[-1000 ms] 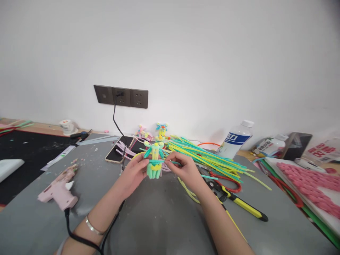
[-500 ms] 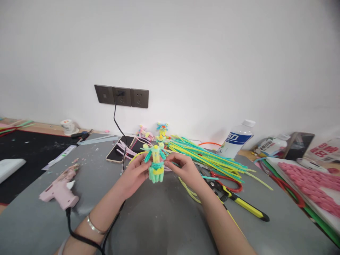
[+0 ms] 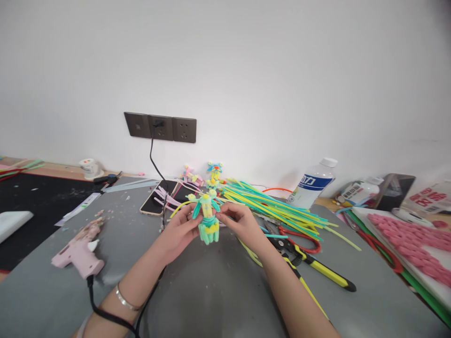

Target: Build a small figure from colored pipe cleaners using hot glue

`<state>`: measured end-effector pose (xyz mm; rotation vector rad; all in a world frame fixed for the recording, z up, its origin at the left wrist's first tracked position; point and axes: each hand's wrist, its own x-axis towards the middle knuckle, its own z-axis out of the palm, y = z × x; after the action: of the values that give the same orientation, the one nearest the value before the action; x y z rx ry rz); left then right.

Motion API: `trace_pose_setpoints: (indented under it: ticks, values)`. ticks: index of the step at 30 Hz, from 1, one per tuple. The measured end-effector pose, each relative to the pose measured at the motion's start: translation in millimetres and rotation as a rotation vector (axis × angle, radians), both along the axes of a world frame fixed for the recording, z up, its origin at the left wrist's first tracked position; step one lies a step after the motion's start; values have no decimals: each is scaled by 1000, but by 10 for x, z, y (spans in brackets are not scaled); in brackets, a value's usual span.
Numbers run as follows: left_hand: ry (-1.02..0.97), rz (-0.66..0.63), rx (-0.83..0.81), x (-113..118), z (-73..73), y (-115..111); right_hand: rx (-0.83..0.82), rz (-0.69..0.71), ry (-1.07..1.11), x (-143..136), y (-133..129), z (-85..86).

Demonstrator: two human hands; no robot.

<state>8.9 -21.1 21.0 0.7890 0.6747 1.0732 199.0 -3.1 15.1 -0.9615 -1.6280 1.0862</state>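
Between my hands, above the grey table mat, is a small pipe-cleaner figure in mint green, teal and yellow, held nearly upright. My left hand pinches its left side, fingers partly behind it. The fingertips of my right hand are closed at its right side. Beyond it, against the wall, stand a blue and yellow pipe-cleaner figure and a pink one. A loose bundle of teal and yellow pipe cleaners spreads to the right.
A pink glue gun lies left, its black cord passing near my left forearm. Yellow-handled pliers and red-handled scissors lie right. Behind are a phone and a bottle. Pink braided work lies far right.
The green figure has tilted and turned slightly, its lower end shifting a little right and down. Both hands keep their hold with almost no shift.
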Motion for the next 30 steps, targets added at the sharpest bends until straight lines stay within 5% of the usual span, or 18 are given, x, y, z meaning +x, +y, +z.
trace_pose_setpoints:
  ticks: [30]
  values:
    - [69,26,-78,-32,-42,57,-116,-29,-142,55,9,0]
